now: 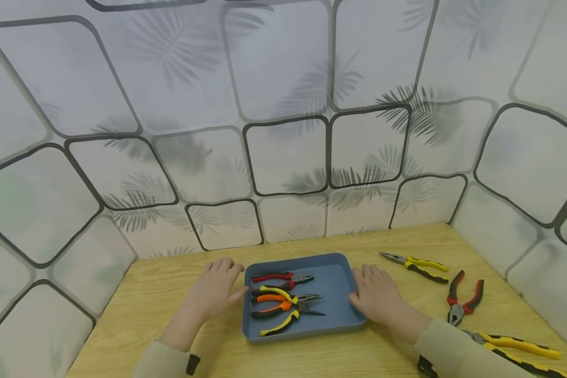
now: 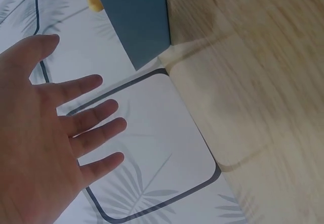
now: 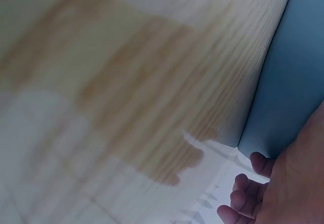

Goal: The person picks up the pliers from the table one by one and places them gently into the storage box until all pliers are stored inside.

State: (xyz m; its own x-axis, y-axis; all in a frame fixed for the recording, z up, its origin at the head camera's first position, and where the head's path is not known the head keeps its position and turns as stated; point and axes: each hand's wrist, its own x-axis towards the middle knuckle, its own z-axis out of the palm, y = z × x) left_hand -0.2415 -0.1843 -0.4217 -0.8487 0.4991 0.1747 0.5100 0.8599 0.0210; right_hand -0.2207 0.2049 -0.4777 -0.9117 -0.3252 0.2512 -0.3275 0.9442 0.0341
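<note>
A blue-grey tray (image 1: 333, 294) lies on the wooden table with several pliers in its left and middle part. Among them are red-handled pliers (image 1: 283, 276), orange-and-black-handled pliers (image 1: 270, 298) and yellow-and-black-handled pliers (image 1: 283, 324), which overlap. My left hand (image 1: 216, 289) is just left of the tray, its fingers spread and holding nothing; the left wrist view shows the bare palm (image 2: 30, 128). At the tray's right side is my right hand (image 1: 377, 294), thumb overlapping the rim. Its loosely bent fingers (image 3: 243, 196) show beside the tray wall in the right wrist view.
Right of the tray lie yellow-and-black long-nose pliers (image 1: 413, 265), red-and-black pliers (image 1: 463, 299) and larger yellow-handled pliers (image 1: 515, 344), partly covered by my right sleeve. A patterned wall covering (image 1: 288, 157) rises behind the wooden table (image 1: 231, 359) and along both sides.
</note>
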